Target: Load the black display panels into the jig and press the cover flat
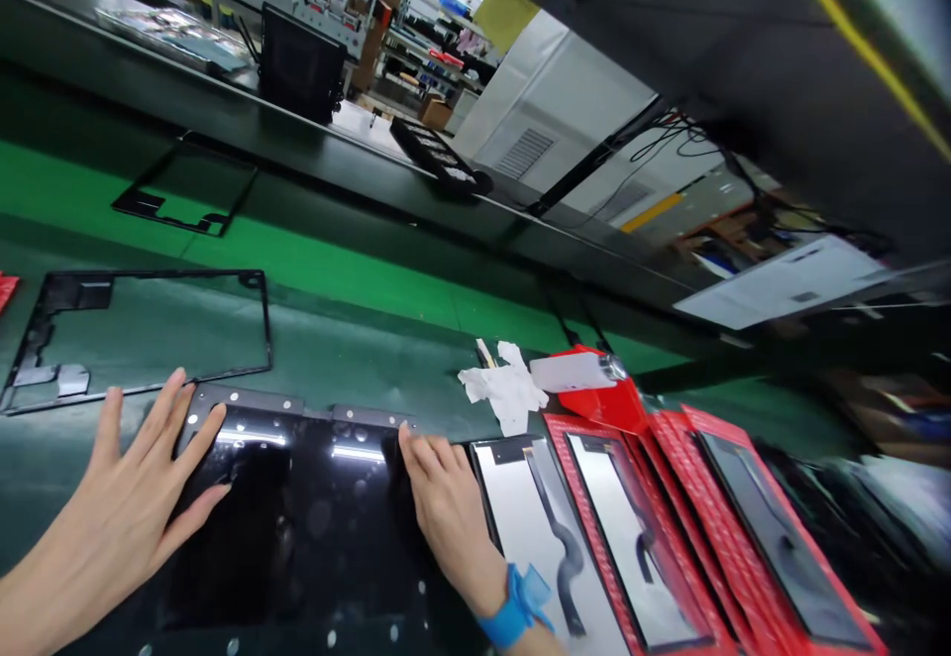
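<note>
- Left hand: back upward, fingers spread; the forearm enters from the lower left. The index finger reaches the far left corner of the black panel, and the thumb points inward over its dark surface.
- Right hand: back upward, fingers close together and bent, the leading fingertip at the panel's far right corner. Thumb hidden; whether it pinches the edge cannot be told. A blue band circles the wrist.
- Black panel: lies between the hands on the dark green work surface; its far edge carries grey strips with pale round spots.
- Beyond the left hand: black frame, lying flat, its near edge close to the fingertips.
- Beside the right hand: display panel with a dark ribbon cable; further right, red bubble wrap under other panels.
- Writing: any markings on the white bottle and the displays are too small or blurred to read.
</note>
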The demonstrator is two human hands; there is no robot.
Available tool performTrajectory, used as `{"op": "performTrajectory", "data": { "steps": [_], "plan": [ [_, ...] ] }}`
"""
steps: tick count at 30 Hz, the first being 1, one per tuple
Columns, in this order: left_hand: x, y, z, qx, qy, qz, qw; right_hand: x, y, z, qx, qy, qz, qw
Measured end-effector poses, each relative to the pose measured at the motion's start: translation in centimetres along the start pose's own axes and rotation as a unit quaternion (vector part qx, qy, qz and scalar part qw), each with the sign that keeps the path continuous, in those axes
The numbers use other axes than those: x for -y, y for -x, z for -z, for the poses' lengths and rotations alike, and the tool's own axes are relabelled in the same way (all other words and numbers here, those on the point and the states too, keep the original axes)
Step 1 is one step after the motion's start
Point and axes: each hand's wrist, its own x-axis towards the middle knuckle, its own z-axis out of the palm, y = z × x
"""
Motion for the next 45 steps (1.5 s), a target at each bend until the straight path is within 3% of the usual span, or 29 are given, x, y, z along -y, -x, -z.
{"op": "performTrajectory", "data": {
  "steps": [6,12,16,19,22,25,28,33,38,42,45],
  "plan": [
    [0.4,-0.1,-0.9,0.007,-0.012,-0.006,1.0,0.6,-0.5,-1.2,-0.03,-0.055,-0.036,0.997],
    [-0.1,0.6,0.1,0.017,0.006,-0.005,1.0,2.3,0.3,1.1,-0.014,-0.196,-0.085,0.977],
    [0.1,3.4,0.3,0.009,0.014,-0.009,1.0,3.1,3.9,2.8,0.013,-0.343,-0.147,0.928],
    [1.0,5.9,0.3,0.033,0.055,-0.031,0.997,3.1,6.5,3.4,0.091,-0.41,-0.237,0.876],
    [2.0,7.3,0.4,0.059,0.096,-0.039,0.993,2.9,7.1,3.6,0.158,-0.429,-0.263,0.849],
    [2.3,7.5,0.6,0.068,0.105,-0.03,0.992,2.6,6.0,4.0,0.202,-0.406,-0.219,0.864],
    [1.7,7.3,0.9,0.075,0.103,-0.014,0.992,2.4,5.0,4.1,0.208,-0.367,-0.189,0.887],
    [0.3,6.8,1.8,0.104,0.096,-0.031,0.99,3.8,5.9,3.2,0.154,-0.341,-0.198,0.906],
    [-0.8,6.5,1.3,0.055,0.064,0.003,0.996,5.2,6.8,3.3,0.086,-0.287,-0.201,0.933],
    [-0.4,7.0,1.1,0.048,0.077,-0.014,0.996,3.3,3.8,5.2,0.112,-0.274,-0.156,0.942],
    [0.4,7.3,1.7,0.082,0.091,-0.039,0.992,2.2,-0.7,5.9,0.046,-0.181,-0.113,0.976]
  ]
}}
